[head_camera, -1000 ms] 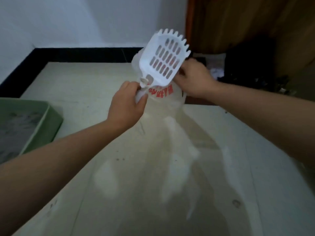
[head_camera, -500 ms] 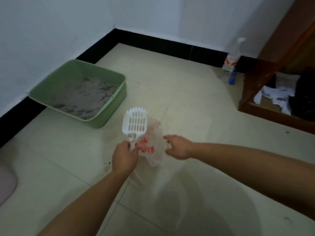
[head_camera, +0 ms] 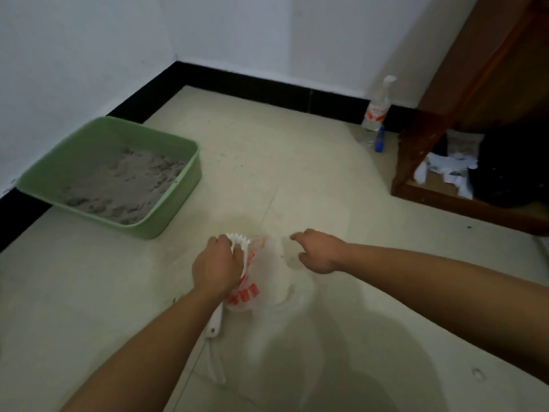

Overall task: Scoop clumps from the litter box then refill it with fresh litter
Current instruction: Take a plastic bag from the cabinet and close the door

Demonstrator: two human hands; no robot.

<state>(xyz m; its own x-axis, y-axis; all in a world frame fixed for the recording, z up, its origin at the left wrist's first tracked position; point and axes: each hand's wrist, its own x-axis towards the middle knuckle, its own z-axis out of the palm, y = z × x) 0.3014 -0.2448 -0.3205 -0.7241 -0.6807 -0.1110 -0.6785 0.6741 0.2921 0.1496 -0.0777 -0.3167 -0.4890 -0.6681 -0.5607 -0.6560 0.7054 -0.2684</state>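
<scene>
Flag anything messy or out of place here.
Crumpled white papers lie strewn in the wooden cabinet's open bottom, looking dumped. The litter in the green litter box is lumpy and uneven, not raked flat. A few dark specks dot the floor.

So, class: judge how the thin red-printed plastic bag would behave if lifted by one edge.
Probably floppy: the plastic bag hangs crumpled and shapeless beside the scoop in the left hand. Likely very light, since its film is see-through, with the floor showing behind it. Its smooth film may slip from a loose grip.
</scene>
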